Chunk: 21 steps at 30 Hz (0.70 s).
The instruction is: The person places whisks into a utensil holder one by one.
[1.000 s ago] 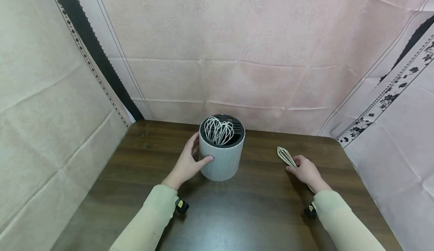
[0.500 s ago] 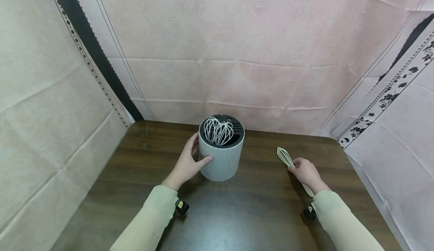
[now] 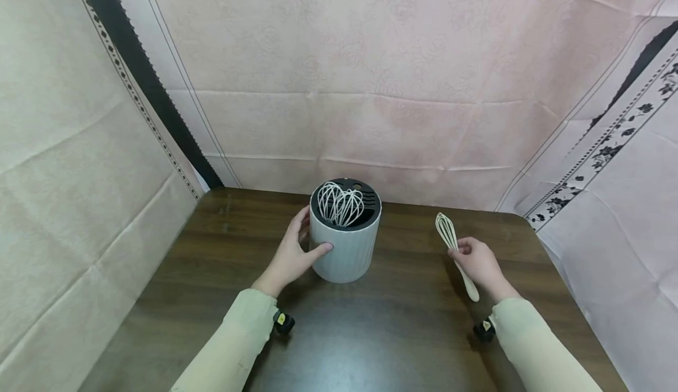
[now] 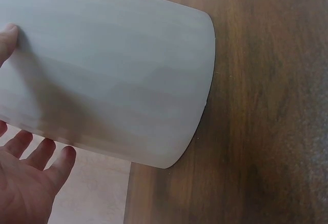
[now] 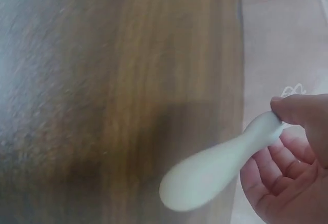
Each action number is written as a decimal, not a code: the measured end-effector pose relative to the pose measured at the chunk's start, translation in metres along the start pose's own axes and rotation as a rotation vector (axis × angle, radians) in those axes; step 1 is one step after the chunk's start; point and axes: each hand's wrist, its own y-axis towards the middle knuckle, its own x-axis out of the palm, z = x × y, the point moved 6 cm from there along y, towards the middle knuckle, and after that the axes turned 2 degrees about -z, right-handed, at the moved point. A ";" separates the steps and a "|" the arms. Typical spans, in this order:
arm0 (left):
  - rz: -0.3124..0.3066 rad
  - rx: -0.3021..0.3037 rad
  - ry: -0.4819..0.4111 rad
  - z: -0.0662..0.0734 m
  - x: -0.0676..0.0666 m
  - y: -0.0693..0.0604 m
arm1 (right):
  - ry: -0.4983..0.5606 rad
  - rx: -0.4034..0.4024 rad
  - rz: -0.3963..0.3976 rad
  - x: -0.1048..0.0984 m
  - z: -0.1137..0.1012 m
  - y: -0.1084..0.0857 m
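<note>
A ribbed light-grey round holder (image 3: 344, 253) with a black slotted top stands upright on the table; the wire loops of white whisks (image 3: 341, 205) stick up from its opening. My left hand (image 3: 291, 256) rests around its left side, thumb on the front, fingers behind; the left wrist view shows the thumb on the holder wall (image 4: 113, 60). To the right, my right hand (image 3: 479, 264) pinches a cream whisk (image 3: 467, 283) between thumb and fingers near where wires and handle meet. In the right wrist view the handle (image 5: 205, 175) hangs off the table surface, wires mostly hidden behind the hand.
The brown wooden table (image 3: 371, 333) has its back edge just behind the holder. Pale patterned cloth (image 3: 339, 86) hangs behind it and on both sides. A small black device is strapped at each wrist.
My right hand has shifted slightly up and away with the whisk, which has turned more upright, its handle end now showing beside the wrist. The left hand and holder have stayed put.
</note>
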 end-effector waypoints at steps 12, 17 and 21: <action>0.003 -0.029 -0.013 -0.018 0.004 0.006 | 0.177 -0.061 0.127 -0.017 -0.019 -0.006; 0.016 -0.016 -0.012 -0.035 0.006 0.009 | 0.279 -0.098 0.200 -0.026 -0.032 -0.011; 0.021 -0.016 -0.007 -0.035 0.006 0.009 | 0.346 -0.130 0.224 -0.036 -0.056 -0.022</action>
